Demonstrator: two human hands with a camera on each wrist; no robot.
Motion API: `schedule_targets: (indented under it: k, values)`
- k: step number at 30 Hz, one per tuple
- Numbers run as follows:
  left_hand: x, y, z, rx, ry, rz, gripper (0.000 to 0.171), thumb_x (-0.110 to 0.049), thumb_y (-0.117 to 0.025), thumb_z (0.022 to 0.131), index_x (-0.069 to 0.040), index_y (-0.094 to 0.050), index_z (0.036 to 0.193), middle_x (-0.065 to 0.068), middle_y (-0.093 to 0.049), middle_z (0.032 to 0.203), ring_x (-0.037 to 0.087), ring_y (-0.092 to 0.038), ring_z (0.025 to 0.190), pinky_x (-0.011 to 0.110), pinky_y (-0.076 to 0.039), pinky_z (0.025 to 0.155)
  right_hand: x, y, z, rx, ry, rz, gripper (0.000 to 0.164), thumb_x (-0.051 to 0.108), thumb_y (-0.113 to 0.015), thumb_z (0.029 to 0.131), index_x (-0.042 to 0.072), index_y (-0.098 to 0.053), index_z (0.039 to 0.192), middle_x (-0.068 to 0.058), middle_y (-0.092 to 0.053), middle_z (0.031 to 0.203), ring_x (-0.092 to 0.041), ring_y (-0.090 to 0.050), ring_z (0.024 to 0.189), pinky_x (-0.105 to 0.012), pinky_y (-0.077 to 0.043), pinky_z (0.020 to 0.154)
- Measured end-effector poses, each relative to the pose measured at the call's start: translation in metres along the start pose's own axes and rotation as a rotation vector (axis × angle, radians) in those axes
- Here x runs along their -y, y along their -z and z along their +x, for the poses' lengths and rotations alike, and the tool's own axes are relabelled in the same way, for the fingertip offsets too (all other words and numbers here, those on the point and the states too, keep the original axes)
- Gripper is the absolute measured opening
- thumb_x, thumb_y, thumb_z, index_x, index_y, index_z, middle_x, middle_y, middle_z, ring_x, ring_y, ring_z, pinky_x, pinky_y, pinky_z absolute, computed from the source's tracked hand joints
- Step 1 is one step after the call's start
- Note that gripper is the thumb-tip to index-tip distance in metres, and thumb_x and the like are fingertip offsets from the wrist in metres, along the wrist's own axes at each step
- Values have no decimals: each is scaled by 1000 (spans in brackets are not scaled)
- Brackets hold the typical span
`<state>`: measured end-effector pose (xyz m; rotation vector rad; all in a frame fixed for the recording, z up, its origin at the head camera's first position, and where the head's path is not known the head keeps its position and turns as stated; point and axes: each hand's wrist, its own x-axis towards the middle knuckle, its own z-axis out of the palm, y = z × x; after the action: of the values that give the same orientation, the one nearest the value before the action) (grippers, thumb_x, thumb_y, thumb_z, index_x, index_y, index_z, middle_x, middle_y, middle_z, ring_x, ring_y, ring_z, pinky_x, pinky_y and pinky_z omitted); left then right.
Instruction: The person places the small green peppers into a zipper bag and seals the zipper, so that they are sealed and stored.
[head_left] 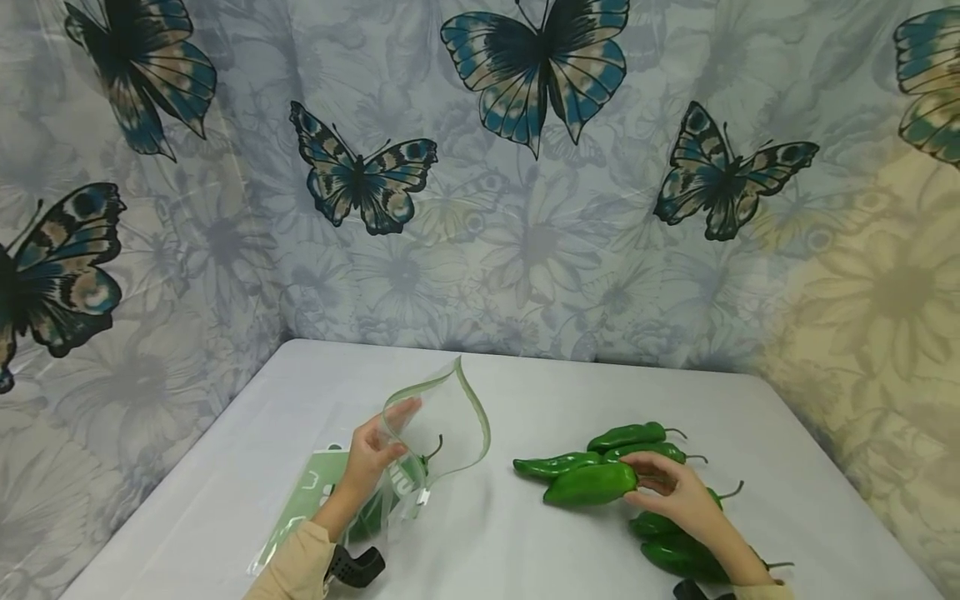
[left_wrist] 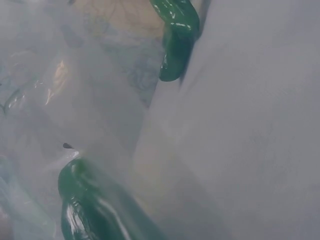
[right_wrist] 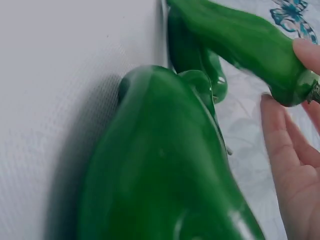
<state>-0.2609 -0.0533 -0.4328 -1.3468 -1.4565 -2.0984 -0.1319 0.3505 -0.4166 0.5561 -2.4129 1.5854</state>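
Fingers (right_wrist: 274, 122) (right) pinch pepper (right_wrist: 242, 40); bag (head_left: 487, 421) gapes

Soft head-view light, hazy left wrist view, white glints on green peppers (head_left: 592, 486)

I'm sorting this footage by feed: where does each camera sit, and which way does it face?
Head: on the head, facing forward and down at the white table; left hand, right hand and sleeves show.
Left wrist: on that wrist, facing green peppers, partly through what looks like the clear bag; no hand plainly shows.
Right wrist: on that wrist, facing past a near pepper toward the held pepper; part of the right hand shows.
Shared: head and right wrist both show the right hand holding a pepper.
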Motion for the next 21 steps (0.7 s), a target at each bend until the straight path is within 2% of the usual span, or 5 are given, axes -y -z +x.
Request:
schedule_targets:
  k: [4, 9, 12, 16, 21]
  values:
    - [-2, -1, 1, 3, 12, -7, 69, -29, -65, 82, 23, -37, 119, 8, -51, 125, 22, -45, 116, 30, -26, 100, 0, 2, 1, 2, -27, 46, 43, -6, -63, 79, -13, -47, 117, 3, -57, 107, -8, -56, 94, -25, -49, 74]
    - [-3, -1, 1, -8, 19, -5, 68, -29, -65, 82, 21, -39, 120, 9, -51, 124, 23, -45, 116, 31, -26, 100, 4, 2, 2, -27, -155, 74, 48, 0, -60, 84, -8, -39, 127, 1, -53, 113, -9, -54, 98, -26, -48, 74]
    - [-3, -2, 1, 0, 26, -9, 68, -30, -65, 82, 20, -39, 120, 9, -51, 124, 22, -44, 117, 30, -26, 100, 4, 1, 2, -71, -191, 69, 47, 2, -60, 84, -8, -40, 126, 3, -51, 113, -6, -52, 99, -22, -46, 76]
    - [-3, -2, 1, 15, 13, -13, 69, -30, -64, 82, 23, -37, 119, 9, -51, 125, 22, -44, 117, 30, -26, 100, 3, -2, 1, -119, -186, 58, 44, 1, -63, 82, -10, -45, 121, 8, -51, 113, -3, -50, 99, -17, -43, 78]
    - [-3, -2, 2, 19, -11, -12, 71, -29, -64, 83, 25, -35, 117, 9, -51, 125, 22, -44, 117, 30, -26, 100, 0, -5, 0, -109, -167, 126, 45, -2, -61, 82, -11, -43, 122, 7, -53, 112, -6, -54, 97, -21, -46, 77]
